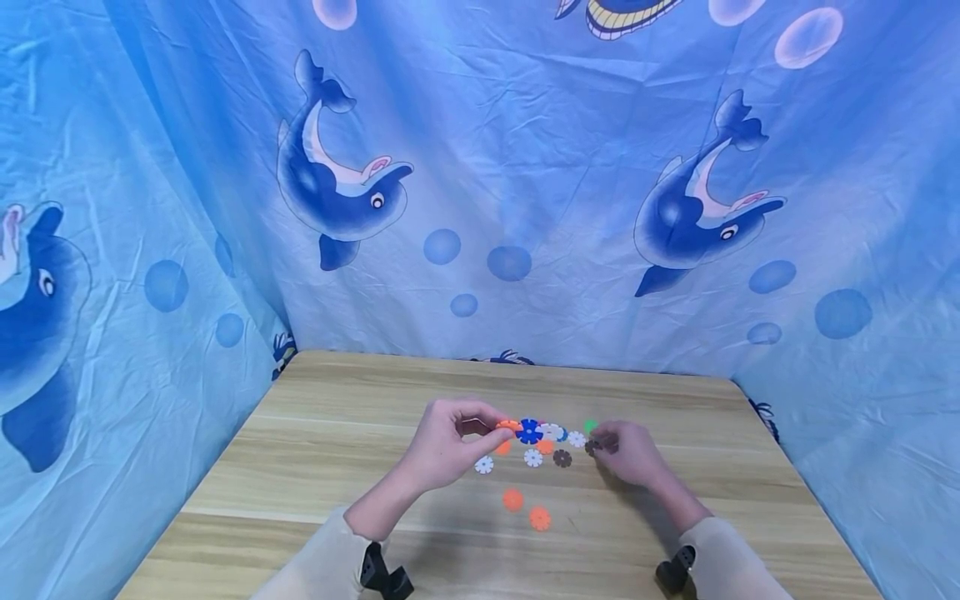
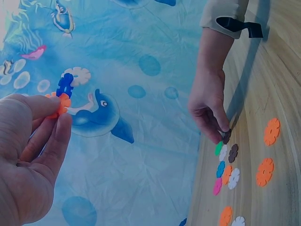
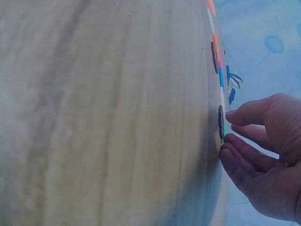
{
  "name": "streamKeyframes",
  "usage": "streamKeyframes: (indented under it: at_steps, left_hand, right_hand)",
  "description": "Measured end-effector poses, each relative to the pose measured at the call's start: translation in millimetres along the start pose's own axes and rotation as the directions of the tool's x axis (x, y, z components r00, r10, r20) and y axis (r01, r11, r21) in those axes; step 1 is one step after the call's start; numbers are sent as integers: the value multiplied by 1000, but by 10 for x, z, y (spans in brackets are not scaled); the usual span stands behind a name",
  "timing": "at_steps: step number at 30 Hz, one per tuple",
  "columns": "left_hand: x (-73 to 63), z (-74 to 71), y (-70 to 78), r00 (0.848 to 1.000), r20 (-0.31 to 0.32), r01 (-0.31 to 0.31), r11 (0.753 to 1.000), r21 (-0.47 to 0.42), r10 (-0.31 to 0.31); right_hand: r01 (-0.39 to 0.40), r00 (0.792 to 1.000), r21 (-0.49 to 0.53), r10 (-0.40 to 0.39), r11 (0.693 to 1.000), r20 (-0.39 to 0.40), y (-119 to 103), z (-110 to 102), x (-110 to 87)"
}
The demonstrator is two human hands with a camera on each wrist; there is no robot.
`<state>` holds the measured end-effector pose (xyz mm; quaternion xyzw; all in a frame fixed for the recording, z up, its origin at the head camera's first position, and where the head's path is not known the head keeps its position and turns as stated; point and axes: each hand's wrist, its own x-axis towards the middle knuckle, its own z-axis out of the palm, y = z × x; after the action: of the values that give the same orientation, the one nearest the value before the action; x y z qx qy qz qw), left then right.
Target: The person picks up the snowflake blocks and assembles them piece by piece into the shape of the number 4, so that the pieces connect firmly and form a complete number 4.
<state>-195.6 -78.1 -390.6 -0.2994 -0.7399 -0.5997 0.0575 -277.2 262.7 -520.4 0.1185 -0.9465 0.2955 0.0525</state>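
My left hand [image 1: 450, 446] pinches a short chain of notched flower-shaped plastic discs above the table. An orange disc [image 2: 60, 105] sits at its fingertips, joined to a blue disc [image 1: 529, 431], with a white disc [image 2: 77, 76] at the far end. Over on the right, my right hand [image 1: 628, 452] reaches down to a brown disc [image 3: 221, 121] lying on the table. Its thumb and fingers are apart at that disc's edge; contact is hard to tell. Close by lie a green disc [image 1: 590, 426], a white disc [image 1: 576, 439] and a second brown disc [image 1: 562, 458].
More loose discs lie on the wooden table [image 1: 300, 467]: orange discs [image 1: 540, 518] nearer the front, a white disc [image 1: 483, 465] near the left hand, and blue [image 2: 220, 169] and pink [image 2: 217, 186] ones in the cluster. A dolphin-printed blue cloth [image 1: 480, 167] surrounds the table.
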Motion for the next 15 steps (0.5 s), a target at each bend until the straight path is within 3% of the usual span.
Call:
streamKeyframes:
  at_steps: [8,15]
  left_hand:
    - [-1,-6,0,1000,-2,7,1000,0,-7]
    - [-1,-9,-12,1000,2,4,1000,-7,-4]
  right_hand:
    - [37,999,-62,-36,997,27,-28,19,5]
    - [113,993,-201,-103,973,64,-146,25,3]
